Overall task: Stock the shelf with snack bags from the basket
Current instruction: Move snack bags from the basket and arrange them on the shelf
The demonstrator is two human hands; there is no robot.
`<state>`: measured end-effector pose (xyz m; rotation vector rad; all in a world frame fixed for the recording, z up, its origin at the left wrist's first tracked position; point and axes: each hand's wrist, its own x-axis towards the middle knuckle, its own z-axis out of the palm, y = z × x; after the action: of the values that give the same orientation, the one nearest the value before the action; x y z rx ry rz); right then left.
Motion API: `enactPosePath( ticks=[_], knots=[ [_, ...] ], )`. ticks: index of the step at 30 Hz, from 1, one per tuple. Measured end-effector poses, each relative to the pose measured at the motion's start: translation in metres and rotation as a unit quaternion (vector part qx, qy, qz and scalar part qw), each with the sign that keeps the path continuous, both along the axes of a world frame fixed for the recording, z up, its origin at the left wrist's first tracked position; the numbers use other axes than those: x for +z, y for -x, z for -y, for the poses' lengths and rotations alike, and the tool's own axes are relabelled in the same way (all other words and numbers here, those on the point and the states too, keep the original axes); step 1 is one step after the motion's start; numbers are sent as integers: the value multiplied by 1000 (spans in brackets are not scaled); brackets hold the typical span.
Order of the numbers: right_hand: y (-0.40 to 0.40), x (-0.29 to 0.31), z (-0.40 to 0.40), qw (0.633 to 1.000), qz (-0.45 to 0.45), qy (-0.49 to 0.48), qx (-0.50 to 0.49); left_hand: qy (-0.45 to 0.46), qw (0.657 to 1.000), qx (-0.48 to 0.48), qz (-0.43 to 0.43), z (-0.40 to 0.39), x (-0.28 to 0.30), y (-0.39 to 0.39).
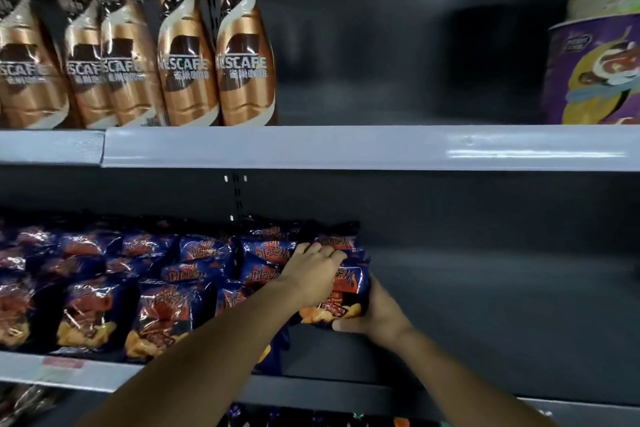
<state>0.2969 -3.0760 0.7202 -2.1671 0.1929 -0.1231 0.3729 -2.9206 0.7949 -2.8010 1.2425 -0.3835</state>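
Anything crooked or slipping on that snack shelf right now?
One dark blue snack bag hangs over the lower shelf's grey front lip, below the left forearm, so it could slide off. The other bags sit on the shelf.
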Motion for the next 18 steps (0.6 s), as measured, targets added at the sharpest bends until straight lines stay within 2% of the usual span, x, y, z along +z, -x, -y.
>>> enactPosePath(
  ticks=[3,5,8,10,14,18],
  knots=[
    [15,17,11,999,-8,45,-9,16,999,-12,-39,-4,3,9],
    [29,33,16,996,18,81,-38,43,998,-3,-46,-7,9,15],
    [42,57,18,964,76,248,-53,79,996,26,14,-11,19,22],
    [46,69,12,940,107,322,-37,108,992,40,50,-16,23,27],
    [46,79,-7,923,155,353,-14,141,987,60,37,-34,26,38],
    [45,72,-23,932,149,331,-11,144,985,87,20,-54,19,45]
  ],
)
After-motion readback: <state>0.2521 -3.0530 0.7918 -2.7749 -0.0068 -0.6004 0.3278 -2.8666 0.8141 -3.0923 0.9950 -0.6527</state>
